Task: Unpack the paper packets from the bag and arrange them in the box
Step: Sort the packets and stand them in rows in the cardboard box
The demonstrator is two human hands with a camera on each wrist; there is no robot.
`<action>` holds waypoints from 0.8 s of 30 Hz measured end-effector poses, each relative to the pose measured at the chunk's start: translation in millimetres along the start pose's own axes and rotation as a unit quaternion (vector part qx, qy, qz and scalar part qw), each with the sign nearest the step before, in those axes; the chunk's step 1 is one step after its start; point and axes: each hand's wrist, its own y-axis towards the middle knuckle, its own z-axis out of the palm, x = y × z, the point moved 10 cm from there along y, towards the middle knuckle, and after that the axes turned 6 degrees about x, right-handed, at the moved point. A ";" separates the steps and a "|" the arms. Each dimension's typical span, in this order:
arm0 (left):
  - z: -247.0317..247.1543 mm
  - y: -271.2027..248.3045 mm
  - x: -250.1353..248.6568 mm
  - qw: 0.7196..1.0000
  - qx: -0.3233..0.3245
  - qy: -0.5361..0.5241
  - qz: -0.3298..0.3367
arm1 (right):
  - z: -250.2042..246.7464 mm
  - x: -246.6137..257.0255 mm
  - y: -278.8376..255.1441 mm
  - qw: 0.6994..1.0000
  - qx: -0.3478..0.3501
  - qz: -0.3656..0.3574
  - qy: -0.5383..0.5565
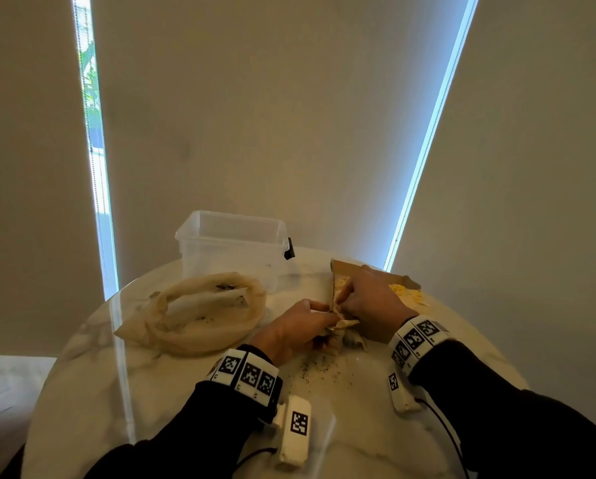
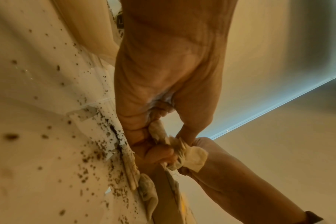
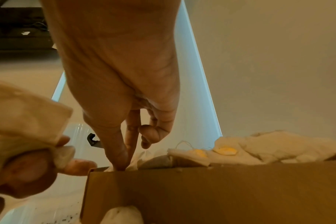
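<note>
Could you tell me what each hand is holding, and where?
Left hand grips a bunch of paper packets by their ends; right hand pinches a packet inside the cardboard box.

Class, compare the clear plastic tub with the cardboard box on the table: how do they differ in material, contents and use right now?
1. The plastic tub is see-through; the cardboard box is opaque brown.
2. The tub looks bare inside; the box holds paper packets with yellow tags.
3. No hand touches the tub; the right hand reaches its fingers into the box, while the left hand grips packets beside it.
Both stand open-topped on the marble table.
</note>
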 end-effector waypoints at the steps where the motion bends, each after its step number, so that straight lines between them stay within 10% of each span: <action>1: 0.3 0.1 -0.4 1.000 0.003 0.000 0.000 | 2.8 1.0 0.0 1.000 0.009 0.001 -0.010; 9: -8.5 -5.1 -10.1 0.999 -0.038 -0.028 0.027 | -24.8 -0.1 -21.7 0.994 -0.024 0.002 0.105; 24: -19.7 -17.5 -26.6 0.993 -0.066 -0.062 0.070 | -8.8 7.5 -90.6 0.848 0.028 -0.092 0.521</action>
